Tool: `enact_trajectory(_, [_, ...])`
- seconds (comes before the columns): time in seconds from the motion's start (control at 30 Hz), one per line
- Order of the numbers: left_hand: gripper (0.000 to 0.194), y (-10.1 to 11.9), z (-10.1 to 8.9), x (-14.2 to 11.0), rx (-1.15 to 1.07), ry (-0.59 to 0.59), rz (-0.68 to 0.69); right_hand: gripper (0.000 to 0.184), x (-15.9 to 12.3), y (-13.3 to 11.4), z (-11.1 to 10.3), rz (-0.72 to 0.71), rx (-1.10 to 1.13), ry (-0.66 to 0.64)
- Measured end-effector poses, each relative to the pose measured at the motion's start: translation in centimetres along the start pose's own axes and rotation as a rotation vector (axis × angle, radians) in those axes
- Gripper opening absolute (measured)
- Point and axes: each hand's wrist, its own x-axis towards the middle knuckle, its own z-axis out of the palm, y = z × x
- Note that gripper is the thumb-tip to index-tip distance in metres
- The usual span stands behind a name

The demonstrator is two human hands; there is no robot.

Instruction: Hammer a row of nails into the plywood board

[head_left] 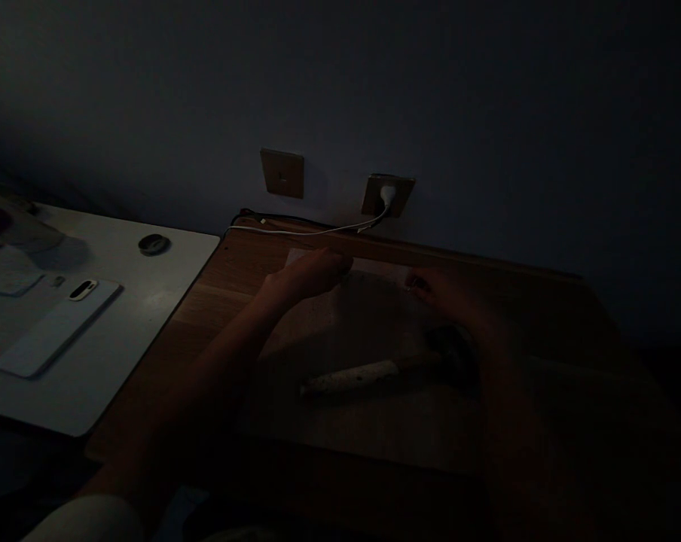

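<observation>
The scene is very dark. A pale flat sheet or board lies on the wooden table, and a row of tiny dark marks runs near its far edge. My left hand rests at that far edge on the left, its fingers curled; what they hold, if anything, is hidden. Towards the far right corner, my right hand has its fingertips pinched together around something small with a faint glint, too dim to name. A hammer lies across the sheet, pale handle to the left, its dark head beside my right forearm.
On the left, a white table carries a phone and a round dark lid-like object. A white cable runs along the back of the wooden table to a wall socket. Another wall plate sits left of it.
</observation>
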Motion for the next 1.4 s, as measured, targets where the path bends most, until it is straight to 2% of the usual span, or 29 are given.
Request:
enact_trajectory(0.43, [0.028,-0.22,0.12,0.01,0.004,-0.005,-0.011,0.02,0.43,0.29,0.73,0.013,-0.003,0.015])
enact_trajectory(0.83, [0.026,0.18,-0.24,0.01,-0.01,-0.014,0.0,0.01,0.38,0.19,0.65,0.043,-0.015,0.018])
enact_trajectory(1.17, [0.027,-0.09,0.1,0.11,-0.016,-0.01,-0.008,0.013,0.22,-0.26,0.24,0.044,-0.016,0.024])
enact_trajectory(1.4, [0.028,0.05,-0.4,-0.02,0.01,-0.011,-0.023,0.014,0.14,-0.43,-0.06,0.03,-0.024,0.015])
